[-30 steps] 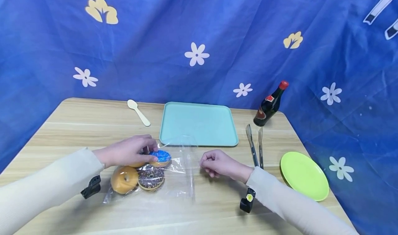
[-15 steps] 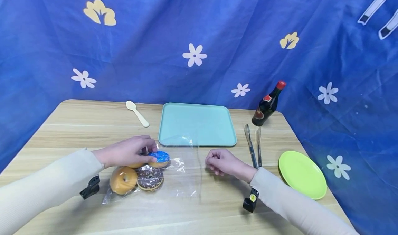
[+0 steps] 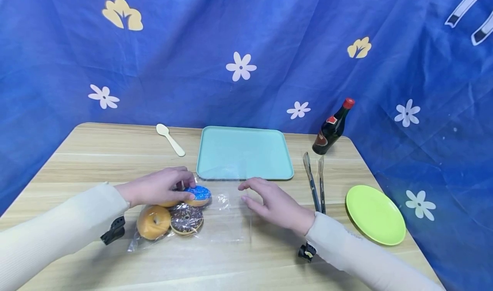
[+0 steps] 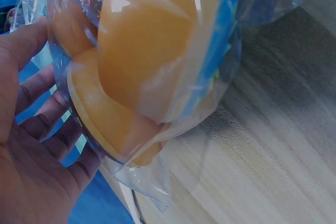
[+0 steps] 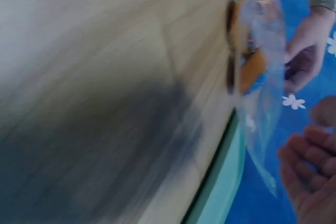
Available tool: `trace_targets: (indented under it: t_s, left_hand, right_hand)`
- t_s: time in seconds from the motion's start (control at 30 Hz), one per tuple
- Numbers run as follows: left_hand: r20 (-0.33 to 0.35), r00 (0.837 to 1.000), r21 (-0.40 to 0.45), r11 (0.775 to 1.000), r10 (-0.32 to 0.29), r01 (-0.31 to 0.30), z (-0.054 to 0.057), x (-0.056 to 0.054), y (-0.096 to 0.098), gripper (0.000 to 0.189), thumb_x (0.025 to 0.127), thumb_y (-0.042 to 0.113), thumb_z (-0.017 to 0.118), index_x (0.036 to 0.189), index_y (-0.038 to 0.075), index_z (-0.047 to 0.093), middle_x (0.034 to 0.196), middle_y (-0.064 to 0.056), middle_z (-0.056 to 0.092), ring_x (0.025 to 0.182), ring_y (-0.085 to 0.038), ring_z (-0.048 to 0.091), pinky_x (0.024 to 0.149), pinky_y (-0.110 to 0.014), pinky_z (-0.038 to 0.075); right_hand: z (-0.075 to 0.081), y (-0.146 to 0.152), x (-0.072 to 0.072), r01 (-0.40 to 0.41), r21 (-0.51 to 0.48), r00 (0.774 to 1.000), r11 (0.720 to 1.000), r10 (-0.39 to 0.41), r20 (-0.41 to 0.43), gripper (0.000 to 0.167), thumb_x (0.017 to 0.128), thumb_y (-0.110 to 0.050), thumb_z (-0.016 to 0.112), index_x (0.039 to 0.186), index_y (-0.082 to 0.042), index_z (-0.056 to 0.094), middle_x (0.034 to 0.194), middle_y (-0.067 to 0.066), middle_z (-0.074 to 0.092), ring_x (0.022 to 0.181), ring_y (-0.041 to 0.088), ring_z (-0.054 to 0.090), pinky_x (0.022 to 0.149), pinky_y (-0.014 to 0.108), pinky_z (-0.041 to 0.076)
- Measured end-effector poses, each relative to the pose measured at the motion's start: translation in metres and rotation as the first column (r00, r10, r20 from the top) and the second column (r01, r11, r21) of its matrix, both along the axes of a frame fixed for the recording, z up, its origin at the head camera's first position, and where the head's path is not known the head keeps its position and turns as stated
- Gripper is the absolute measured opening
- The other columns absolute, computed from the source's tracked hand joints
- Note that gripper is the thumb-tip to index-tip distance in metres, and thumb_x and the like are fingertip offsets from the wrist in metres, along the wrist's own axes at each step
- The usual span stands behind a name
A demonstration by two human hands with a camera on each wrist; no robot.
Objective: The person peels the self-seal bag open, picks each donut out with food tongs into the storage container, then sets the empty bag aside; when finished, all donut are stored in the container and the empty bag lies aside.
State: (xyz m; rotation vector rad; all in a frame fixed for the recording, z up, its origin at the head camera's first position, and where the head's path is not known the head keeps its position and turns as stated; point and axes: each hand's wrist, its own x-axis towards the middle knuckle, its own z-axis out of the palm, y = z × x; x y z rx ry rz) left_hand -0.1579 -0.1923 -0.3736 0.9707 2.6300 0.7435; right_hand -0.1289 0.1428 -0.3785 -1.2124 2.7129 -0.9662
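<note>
A clear plastic bag (image 3: 231, 229) lies on the table with several doughnuts inside. Through the film show a blue-iced doughnut (image 3: 203, 192), a chocolate one with sprinkles (image 3: 180, 225) and a plain ring doughnut (image 3: 145, 226); another is mostly hidden under my left hand (image 3: 158, 188). That hand rests on the bag, thumb and fingertips at the blue-iced doughnut; in the left wrist view its loosely bent fingers (image 4: 44, 116) lie along the film. My right hand (image 3: 275, 205) hovers at the bag's right end, thumb and fingers parted, nothing between them.
Behind the bag lies a light blue tray (image 3: 246, 152), overlapped by its film. A white spoon (image 3: 171, 141) is at back left. To the right are metal tongs (image 3: 313, 184), a dark red-capped bottle (image 3: 330, 132) and a green plate (image 3: 375, 216).
My right hand, fingers bunched near the bag's right edge before, has shifted right, then back left with its fingers parted. The bag's right end lies flatter, further right. My left hand stays put.
</note>
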Motion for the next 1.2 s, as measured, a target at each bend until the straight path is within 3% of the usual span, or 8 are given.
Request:
trace_targets:
  t_s: [0.17,0.47,0.57,0.8,1.2]
  left_hand:
    - [-0.026,1.000,0.001,1.000,-0.011,0.011,0.000,0.001,-0.001,0.021,0.096,0.035,0.076,0.105,0.016,0.071,0.098,0.004,0.064,0.088,-0.006,0.059,0.076,-0.030,0.057]
    - [-0.136,0.989,-0.052,0.998,-0.051,0.044,0.004,0.007,0.008,0.028,0.095,0.040,0.075,0.111,0.017,0.074,0.107,0.005,0.066,0.093,-0.008,0.062,0.081,-0.032,0.058]
    - [-0.193,0.978,-0.069,0.996,-0.076,0.063,0.006,0.009,0.016,0.032,0.096,0.043,0.073,0.114,0.016,0.075,0.107,0.004,0.067,0.093,-0.008,0.062,0.080,-0.032,0.058]
    - [-0.273,0.949,-0.098,0.986,-0.155,0.133,0.002,0.008,0.030,0.016,0.096,0.032,0.075,0.108,0.021,0.076,0.097,0.008,0.068,0.087,-0.008,0.061,0.077,-0.032,0.057]
    - [-0.347,0.929,-0.068,0.991,-0.129,0.112,-0.004,0.012,0.037,0.010,0.091,0.022,0.081,0.095,0.022,0.072,0.089,0.011,0.064,0.078,-0.003,0.059,0.070,-0.028,0.056]
  right_hand:
    - [-0.012,0.001,-0.003,0.059,0.224,0.996,0.973,-0.043,-0.074,0.038,0.104,-0.020,0.064,0.138,-0.004,0.060,0.139,0.011,0.067,0.133,0.025,0.063,0.115,0.042,0.050]
    - [-0.038,0.004,-0.006,0.029,0.352,0.999,0.936,-0.020,-0.030,0.053,0.104,-0.032,0.065,0.147,-0.003,0.055,0.152,0.016,0.058,0.147,0.032,0.052,0.124,0.045,0.039]
    - [-0.042,0.004,-0.007,0.018,0.383,0.999,0.924,-0.001,-0.045,0.055,0.104,-0.034,0.064,0.148,-0.002,0.054,0.155,0.016,0.055,0.149,0.031,0.049,0.126,0.044,0.037]
    - [-0.045,0.004,-0.009,0.007,0.415,0.997,0.910,0.024,-0.070,0.057,0.105,-0.037,0.063,0.149,-0.002,0.054,0.158,0.016,0.052,0.150,0.031,0.048,0.126,0.043,0.037]
    - [-0.048,0.006,-0.008,-0.002,0.410,0.997,0.912,0.031,-0.064,0.057,0.104,-0.033,0.064,0.150,-0.001,0.053,0.159,0.017,0.051,0.150,0.031,0.047,0.126,0.043,0.037]
